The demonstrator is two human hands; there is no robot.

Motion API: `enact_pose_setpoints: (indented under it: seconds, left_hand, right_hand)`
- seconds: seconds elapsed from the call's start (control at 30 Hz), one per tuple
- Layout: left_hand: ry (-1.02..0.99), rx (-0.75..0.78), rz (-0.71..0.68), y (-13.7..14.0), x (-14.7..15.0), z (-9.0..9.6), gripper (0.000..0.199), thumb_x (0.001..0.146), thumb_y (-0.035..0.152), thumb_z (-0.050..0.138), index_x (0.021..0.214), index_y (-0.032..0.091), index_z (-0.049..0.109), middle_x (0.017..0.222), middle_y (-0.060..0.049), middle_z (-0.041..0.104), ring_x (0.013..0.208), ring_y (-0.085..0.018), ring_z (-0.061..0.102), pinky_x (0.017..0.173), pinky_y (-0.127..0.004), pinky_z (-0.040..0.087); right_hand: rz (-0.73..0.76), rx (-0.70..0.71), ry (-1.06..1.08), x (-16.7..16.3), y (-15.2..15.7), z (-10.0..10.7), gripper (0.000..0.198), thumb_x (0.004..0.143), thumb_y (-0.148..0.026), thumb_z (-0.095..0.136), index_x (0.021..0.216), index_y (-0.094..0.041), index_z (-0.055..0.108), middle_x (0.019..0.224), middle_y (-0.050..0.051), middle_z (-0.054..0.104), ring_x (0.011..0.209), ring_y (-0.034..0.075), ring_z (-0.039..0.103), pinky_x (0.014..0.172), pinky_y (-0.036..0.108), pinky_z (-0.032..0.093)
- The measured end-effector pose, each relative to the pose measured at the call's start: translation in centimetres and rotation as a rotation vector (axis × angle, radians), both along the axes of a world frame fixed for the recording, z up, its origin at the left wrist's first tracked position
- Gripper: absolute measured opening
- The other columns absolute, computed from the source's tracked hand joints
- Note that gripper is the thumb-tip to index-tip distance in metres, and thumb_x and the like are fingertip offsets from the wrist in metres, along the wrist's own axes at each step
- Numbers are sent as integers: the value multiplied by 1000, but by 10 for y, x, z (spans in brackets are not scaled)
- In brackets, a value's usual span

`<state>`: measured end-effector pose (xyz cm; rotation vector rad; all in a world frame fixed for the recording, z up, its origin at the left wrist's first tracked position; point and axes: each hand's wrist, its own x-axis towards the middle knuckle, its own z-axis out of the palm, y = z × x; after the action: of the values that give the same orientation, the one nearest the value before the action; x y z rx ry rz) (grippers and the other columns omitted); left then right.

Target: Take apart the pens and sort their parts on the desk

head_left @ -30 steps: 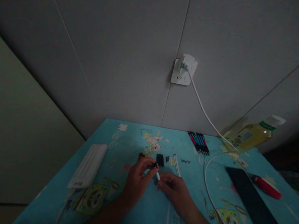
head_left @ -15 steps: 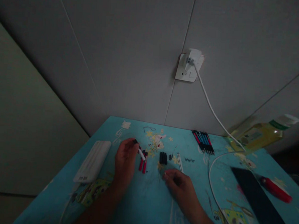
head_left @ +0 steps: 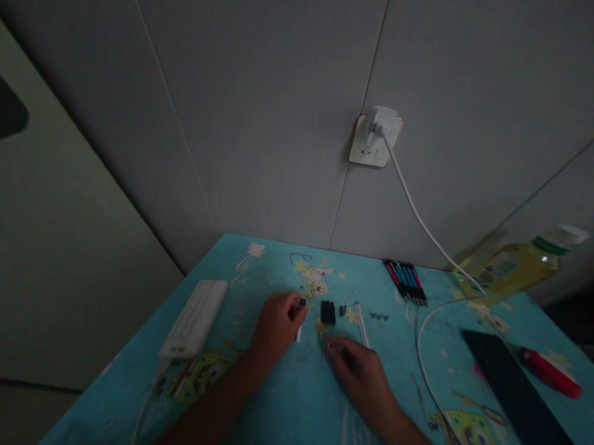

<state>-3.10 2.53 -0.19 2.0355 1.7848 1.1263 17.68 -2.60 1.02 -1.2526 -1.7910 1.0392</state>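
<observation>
My left hand (head_left: 278, 324) is closed in a pinch around a slim white-and-black pen part; its black end (head_left: 303, 302) shows above the fingertips and its white end (head_left: 298, 333) pokes out below. The fingers cover the spot beside it on the table. My right hand (head_left: 359, 368) rests low over the table with thumb and forefinger together; anything between them is too small to make out. Between and beyond the hands lie several black caps (head_left: 327, 312), small black pieces (head_left: 342, 310) and silver rods (head_left: 361, 324). A few small dark springs or clips (head_left: 379, 316) lie farther right.
A row of finished-looking red, blue and black pens (head_left: 404, 281) lies at the back. A white power strip (head_left: 195, 318) is at left. At right are an oil-coloured bottle (head_left: 518, 264), a white cable (head_left: 423, 335), a black flat strip (head_left: 519, 397) and a red-handled tool (head_left: 552, 373).
My left hand has moved right and turned the white-and-black pen part more upright; it now hides the red pen parts on the table. My right hand stays nearly in place.
</observation>
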Motion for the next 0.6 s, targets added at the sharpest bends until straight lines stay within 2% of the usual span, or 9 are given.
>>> enact_pose_setpoints:
  seconds: [0.27, 0.43, 0.6]
  left_hand:
    - [258, 41, -40, 0, 5, 4, 11, 88, 28, 64, 97, 21, 65, 87, -3, 66, 88, -22, 56, 82, -35, 41]
    - [307, 48, -28, 4, 4, -2, 9, 88, 29, 63, 88, 21, 63, 87, -4, 63, 89, -22, 55, 82, -35, 41]
    - [293, 54, -30, 7, 2, -4, 13, 90, 33, 60, 91, 20, 64, 90, -6, 61, 90, -23, 55, 83, -36, 43]
  right_hand:
    - [23, 74, -70, 2, 0, 1, 22, 94, -32, 55, 104, -24, 72, 91, 1, 73, 77, 17, 66, 71, 26, 51]
    - [-28, 106, -105, 7, 4, 3, 19, 95, -31, 54, 100, -24, 71, 86, 0, 72, 73, 15, 65, 69, 24, 48]
    - [-96, 209, -130, 17, 12, 5, 15, 93, -27, 56, 97, -22, 69, 94, 2, 71, 84, 17, 65, 78, 27, 49]
